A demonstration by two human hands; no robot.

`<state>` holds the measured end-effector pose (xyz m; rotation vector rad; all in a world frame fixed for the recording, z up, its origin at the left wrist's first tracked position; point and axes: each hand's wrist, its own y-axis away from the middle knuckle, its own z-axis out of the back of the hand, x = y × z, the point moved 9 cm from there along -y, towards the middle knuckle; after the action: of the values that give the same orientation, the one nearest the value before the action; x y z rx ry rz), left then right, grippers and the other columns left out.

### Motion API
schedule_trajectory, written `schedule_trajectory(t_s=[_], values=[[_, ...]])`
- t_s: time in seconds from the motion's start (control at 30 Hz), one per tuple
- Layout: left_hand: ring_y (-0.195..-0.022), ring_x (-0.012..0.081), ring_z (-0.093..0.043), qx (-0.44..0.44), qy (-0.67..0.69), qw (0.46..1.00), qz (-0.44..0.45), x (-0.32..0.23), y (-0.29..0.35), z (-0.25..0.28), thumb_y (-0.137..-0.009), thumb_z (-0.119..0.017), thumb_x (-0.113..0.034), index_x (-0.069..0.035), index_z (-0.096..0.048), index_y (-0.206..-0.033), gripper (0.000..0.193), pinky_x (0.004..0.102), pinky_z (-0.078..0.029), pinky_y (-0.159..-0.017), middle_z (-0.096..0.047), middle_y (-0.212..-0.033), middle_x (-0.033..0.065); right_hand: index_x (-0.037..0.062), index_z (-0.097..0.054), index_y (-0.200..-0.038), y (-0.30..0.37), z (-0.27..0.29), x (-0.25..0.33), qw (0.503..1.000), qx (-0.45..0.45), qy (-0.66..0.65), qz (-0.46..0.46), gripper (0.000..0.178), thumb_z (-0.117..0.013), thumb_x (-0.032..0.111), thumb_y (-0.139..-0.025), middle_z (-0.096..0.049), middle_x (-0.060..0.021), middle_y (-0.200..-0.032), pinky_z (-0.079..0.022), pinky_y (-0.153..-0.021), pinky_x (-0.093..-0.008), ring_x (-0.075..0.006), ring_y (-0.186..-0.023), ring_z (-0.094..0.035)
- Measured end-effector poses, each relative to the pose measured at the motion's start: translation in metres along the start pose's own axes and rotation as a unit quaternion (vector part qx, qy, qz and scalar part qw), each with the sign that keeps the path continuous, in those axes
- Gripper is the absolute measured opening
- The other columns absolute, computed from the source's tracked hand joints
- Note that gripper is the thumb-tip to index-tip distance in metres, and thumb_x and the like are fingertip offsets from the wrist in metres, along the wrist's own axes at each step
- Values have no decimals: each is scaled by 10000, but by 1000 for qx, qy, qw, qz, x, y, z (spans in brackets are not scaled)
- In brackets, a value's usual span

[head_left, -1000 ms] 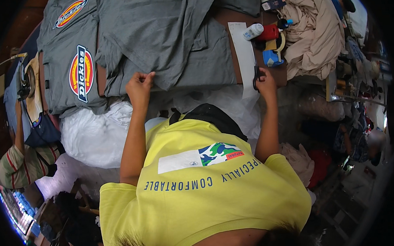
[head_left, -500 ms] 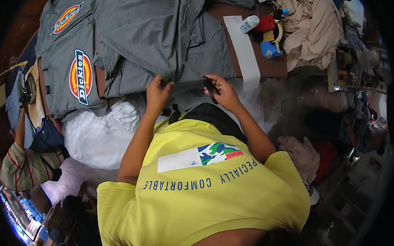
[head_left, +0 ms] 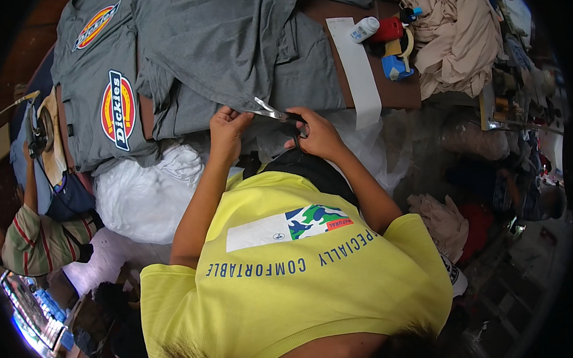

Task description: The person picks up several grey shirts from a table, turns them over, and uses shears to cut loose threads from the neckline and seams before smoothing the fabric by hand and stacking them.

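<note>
A dark grey T-shirt [head_left: 210, 51] lies spread on the table, its near edge at my hands. My left hand [head_left: 228, 131] is closed in a pinch at that edge; whether a loose thread is also between the fingertips is too small to tell. In my right hand [head_left: 318, 136] is a pair of scissors [head_left: 272, 112] with black handles. The silver blades are parted and point left, close to my left fingertips and over the shirt's edge.
More grey shirts with a colourful printed badge [head_left: 118, 111] lie at the left. On the brown table [head_left: 398, 96] are a paper strip [head_left: 357, 73], a white bottle [head_left: 364, 30], a blue tape dispenser [head_left: 395, 68] and beige cloth [head_left: 456, 37]. White plastic bags [head_left: 143, 201] hang below. Another person [head_left: 46, 237] works at far left.
My right hand has turned the scissors, so the blades now show, parted and pointing left toward my left hand. My left hand has shifted slightly, its fingers still pinched.
</note>
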<state>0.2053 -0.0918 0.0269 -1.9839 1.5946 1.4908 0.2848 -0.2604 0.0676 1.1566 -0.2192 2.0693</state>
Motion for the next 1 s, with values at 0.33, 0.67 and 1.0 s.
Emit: schedule_trajectory(t_s=[0.33,0.67,1.0], values=[[-792,128,-593,-3,-7,1000,9,3,0,1,-764,-578,45,11,-544,-937,180,232,-459,-728,-620,-901,71,120,-511,-1177,-11,-8,13,999,17,9,39,708,-821,214,-548,-556,-63,-906,-457,-645,-286,-171,-728,-539],[-795,140,-596,-25,61,997,39,12,-2,7,-766,-620,23,11,-546,-978,225,249,-471,-725,-618,-894,68,93,-538,-1119,1,-8,-8,999,-4,-32,18,577,-769,122,-591,-603,-107,-730,-462,-580,-294,-193,-604,-583],[-789,135,-590,-20,47,999,15,8,-2,2,-780,-584,31,-20,-538,-946,180,268,-477,-723,-609,-879,50,118,-506,-1158,-14,-6,8,999,35,31,-3,742,-821,331,-521,-594,-98,-967,-476,-666,-327,-218,-768,-585]])
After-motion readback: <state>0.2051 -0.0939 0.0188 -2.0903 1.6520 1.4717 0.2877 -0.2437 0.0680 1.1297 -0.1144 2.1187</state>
